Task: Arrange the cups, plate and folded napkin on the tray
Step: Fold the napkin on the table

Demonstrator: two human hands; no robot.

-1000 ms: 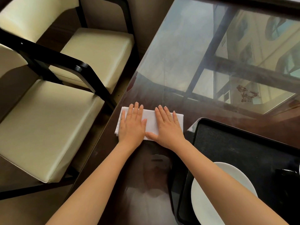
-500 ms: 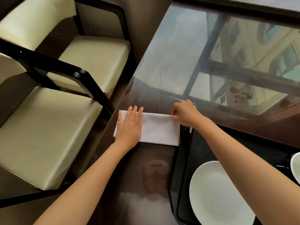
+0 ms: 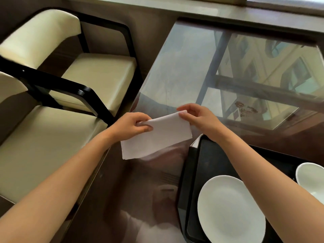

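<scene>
A folded white napkin [image 3: 157, 137] hangs just above the glossy table, held by its two upper corners. My left hand [image 3: 129, 126] pinches the left corner and my right hand [image 3: 198, 115] pinches the right corner. The black tray [image 3: 210, 158] lies at the lower right, its near-left corner just right of the napkin. A white plate [image 3: 229, 209] rests on the tray under my right forearm. Part of a white cup or bowl [image 3: 311, 179] shows at the tray's right edge, cut off by the frame.
The dark glossy table [image 3: 140, 190] reflects a window and building across its far half. Two cream cushioned chairs with black frames [image 3: 78, 90] stand close along the table's left edge. A ledge runs along the far side.
The napkin lay flat under my hands a second ago. Both hands have since gripped its far corners and lifted it off the table, tilting it up toward the right.
</scene>
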